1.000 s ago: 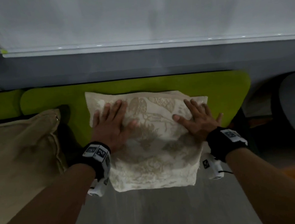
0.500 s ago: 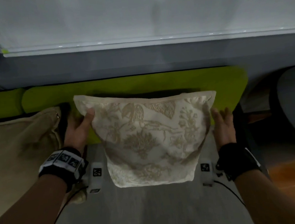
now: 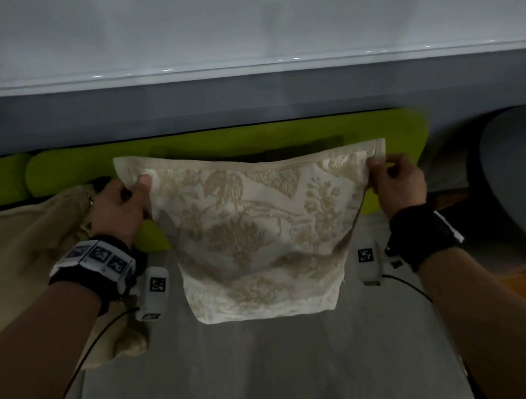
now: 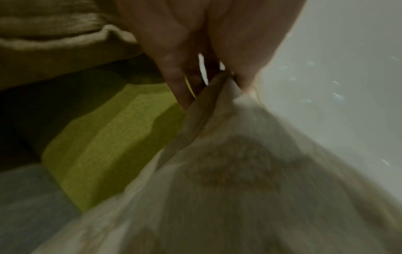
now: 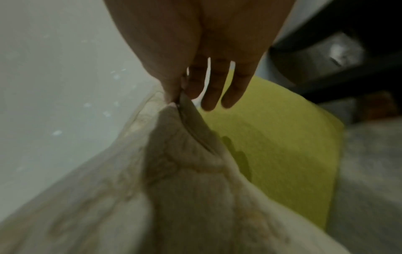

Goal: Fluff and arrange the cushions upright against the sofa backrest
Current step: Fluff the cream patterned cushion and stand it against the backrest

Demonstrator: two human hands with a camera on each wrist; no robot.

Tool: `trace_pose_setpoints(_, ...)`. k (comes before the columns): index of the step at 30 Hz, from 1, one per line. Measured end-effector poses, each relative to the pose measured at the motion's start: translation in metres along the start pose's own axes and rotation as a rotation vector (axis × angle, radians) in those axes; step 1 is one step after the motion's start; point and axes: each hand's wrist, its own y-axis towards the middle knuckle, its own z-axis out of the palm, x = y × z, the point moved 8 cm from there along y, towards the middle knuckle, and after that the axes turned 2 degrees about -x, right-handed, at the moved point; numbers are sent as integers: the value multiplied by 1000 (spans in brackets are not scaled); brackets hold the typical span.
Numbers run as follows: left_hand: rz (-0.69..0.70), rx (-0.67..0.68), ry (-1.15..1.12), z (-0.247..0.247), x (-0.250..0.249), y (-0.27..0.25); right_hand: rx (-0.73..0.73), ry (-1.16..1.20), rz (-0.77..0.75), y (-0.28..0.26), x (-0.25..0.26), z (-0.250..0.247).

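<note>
Nearest the camera, two bare forearms reach forward over the grey fabric sofa seat (image 3: 270, 367), each wrist wrapped in a black band carrying a small white camera unit.

The left hand (image 3: 119, 212) pinches the upper left corner of the cream square cushion with a beige embroidered leaf-and-flower pattern (image 3: 255, 232), thumb on the front face and fingers curled behind the flat border. In the left wrist view the thumb and fingers (image 4: 174, 72) close tightly on the bunched corner fabric.

The right hand (image 3: 397, 184) pinches the upper right corner in the same narrow grip; in the right wrist view the thumb and first finger nip the seam while the other fingers (image 5: 219, 86) hang straight behind it.

The cushion hangs upright between both hands, its top edge pulled taut and sagging slightly in the middle, its body narrowing towards the bottom edge near the seat.

To its left lies a plain tan fabric cushion (image 3: 22, 258), slumped. Behind stands the lime-green padded sofa backrest (image 3: 218, 139), then a grey and white wall (image 3: 241, 42).
</note>
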Motion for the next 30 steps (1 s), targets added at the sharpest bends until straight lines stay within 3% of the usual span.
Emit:
trace_pose_setpoints(2,84,-168,49,-13,-9,-14,-124,36,-108,-16,20,-21)
trace_pose_setpoints(4,228,-265,23,-21,-20,-45,-213,129,-380,-63,53,-35)
trace_pose_setpoints(6,332,-106,120,2,-24,-86,-110,74,-712,-134,80,-14)
trace_pose_setpoints(8,630,142,316,47,-41,-135,132,-98,-947,-192,85,36)
trace_pose_setpoints(9,805,234,459,72,-44,-159,230,-214,-996,-207,78,62)
trace_pose_setpoints(10,902,284,585,92,-41,-170,290,-337,-997,-211,68,84)
trace_pose_setpoints(11,885,296,656,104,-39,-167,323,-450,-951,-202,58,100)
trace_pose_setpoints(14,658,287,716,115,-29,-120,349,-597,-788,-157,48,118)
trace_pose_setpoints(18,657,282,761,124,-34,-92,327,-608,-726,-119,51,119)
trace_pose_setpoints(23,540,344,758,116,-18,-71,440,-495,-353,-69,19,101)
trace_pose_setpoints(26,390,338,770,99,-3,-60,545,-587,-204,-44,-15,82)
trace_pose_setpoints(28,285,289,781,77,10,-55,442,-545,-113,-29,-30,52)
trace_pose_setpoints(30,207,139,621,42,18,-56,189,-302,-86,-26,-32,10)
